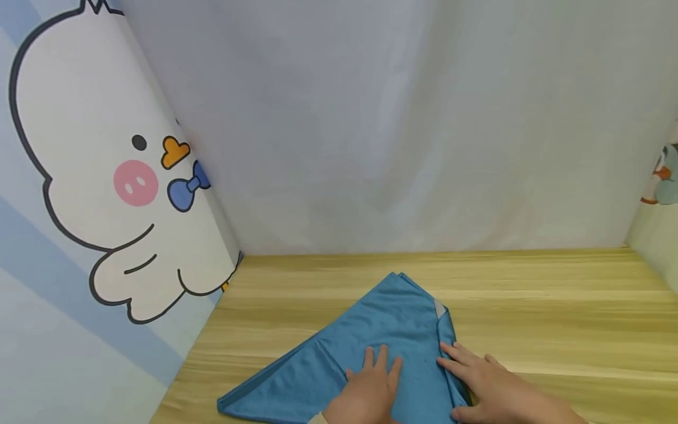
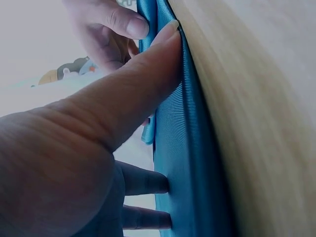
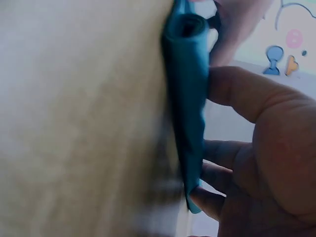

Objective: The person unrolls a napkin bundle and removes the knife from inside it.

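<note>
A blue cloth (image 1: 405,324), folded into a large triangle, lies on the wood-grain table. Along its right side the fabric is turned into a narrow roll (image 3: 185,89), whose coiled end shows in the right wrist view. My left hand (image 1: 365,391) rests on the middle of the cloth with fingers spread, its thumb at the near edge in the left wrist view. With fingers extended, my right hand (image 1: 495,380) touches the roll, its thumb by the near end. A small pale patch (image 1: 439,308) shows near the roll's far end.
Wood-grain tabletop (image 1: 572,312) extends around the cloth. A plain pale curtain-like backdrop (image 1: 397,129) rises at the table's far edge. To the left stands a panel with a cartoon bird (image 1: 79,118); another printed figure (image 1: 666,176) is at the right edge.
</note>
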Action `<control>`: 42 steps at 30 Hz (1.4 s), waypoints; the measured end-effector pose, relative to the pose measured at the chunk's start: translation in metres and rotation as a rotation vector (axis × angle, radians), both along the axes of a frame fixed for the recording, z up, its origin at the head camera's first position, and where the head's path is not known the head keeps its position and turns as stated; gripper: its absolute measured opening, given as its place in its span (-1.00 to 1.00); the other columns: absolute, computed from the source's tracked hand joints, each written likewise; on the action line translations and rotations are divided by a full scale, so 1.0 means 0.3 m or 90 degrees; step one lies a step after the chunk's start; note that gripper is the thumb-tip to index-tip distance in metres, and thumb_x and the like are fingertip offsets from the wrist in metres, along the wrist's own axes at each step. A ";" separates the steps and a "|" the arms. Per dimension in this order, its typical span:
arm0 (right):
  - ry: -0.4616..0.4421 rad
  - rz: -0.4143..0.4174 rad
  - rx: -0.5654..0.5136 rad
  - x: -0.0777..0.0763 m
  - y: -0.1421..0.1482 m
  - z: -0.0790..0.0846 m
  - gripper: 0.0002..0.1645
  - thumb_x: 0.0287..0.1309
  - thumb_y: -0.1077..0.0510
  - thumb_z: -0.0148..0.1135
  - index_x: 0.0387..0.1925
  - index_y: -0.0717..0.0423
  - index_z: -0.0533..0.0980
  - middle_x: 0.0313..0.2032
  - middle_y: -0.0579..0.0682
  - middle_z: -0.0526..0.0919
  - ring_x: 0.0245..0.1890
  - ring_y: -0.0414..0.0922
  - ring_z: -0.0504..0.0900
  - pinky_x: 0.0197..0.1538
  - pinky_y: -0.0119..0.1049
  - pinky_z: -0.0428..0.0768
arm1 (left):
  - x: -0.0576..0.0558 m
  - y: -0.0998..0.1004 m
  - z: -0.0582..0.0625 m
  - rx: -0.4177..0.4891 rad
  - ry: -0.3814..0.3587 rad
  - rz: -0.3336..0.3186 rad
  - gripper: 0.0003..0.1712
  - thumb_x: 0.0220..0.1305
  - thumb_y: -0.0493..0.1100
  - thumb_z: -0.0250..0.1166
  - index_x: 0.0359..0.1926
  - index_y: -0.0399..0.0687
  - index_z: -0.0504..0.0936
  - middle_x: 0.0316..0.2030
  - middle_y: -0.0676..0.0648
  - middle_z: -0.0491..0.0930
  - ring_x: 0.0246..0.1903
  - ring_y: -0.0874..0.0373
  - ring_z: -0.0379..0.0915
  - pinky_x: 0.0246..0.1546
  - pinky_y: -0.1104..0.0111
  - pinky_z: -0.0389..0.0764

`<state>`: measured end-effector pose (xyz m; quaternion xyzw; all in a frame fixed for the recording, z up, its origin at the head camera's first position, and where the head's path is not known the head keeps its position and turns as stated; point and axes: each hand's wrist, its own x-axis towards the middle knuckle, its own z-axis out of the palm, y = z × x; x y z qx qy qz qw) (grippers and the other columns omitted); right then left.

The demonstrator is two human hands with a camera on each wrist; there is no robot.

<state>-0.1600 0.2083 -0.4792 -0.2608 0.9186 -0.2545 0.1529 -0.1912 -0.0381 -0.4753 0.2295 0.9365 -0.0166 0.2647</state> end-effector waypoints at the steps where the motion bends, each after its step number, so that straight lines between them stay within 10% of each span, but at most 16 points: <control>1: 0.008 0.002 0.007 0.001 -0.005 -0.001 0.03 0.04 -0.39 0.27 0.37 0.15 0.30 0.42 0.17 0.15 0.35 0.30 0.16 0.11 0.49 0.14 | 0.001 -0.002 0.003 0.001 -0.001 0.002 0.17 -0.16 0.44 0.40 0.47 0.31 0.12 0.47 0.03 -0.03 0.43 -0.16 -0.08 -0.01 -0.21 0.44; 26: 0.164 0.065 0.063 0.028 -0.060 -0.024 0.11 0.05 -0.51 0.10 0.36 0.24 0.29 0.33 0.16 0.32 0.33 0.22 0.23 0.11 0.39 0.27 | 0.012 -0.008 0.010 -0.001 0.008 -0.011 0.14 -0.10 0.47 0.34 0.47 0.30 0.10 0.47 0.03 -0.03 0.43 -0.15 -0.08 -0.02 -0.18 0.47; 42: 0.103 0.018 0.081 0.036 -0.041 -0.008 0.15 -0.01 -0.50 0.18 0.36 0.25 0.29 0.37 0.14 0.26 0.38 0.22 0.15 0.16 0.43 0.14 | 0.009 -0.007 0.003 -0.002 0.013 -0.003 0.17 -0.13 0.49 0.34 0.48 0.30 0.10 0.48 0.02 -0.03 0.43 -0.14 -0.09 -0.01 -0.20 0.45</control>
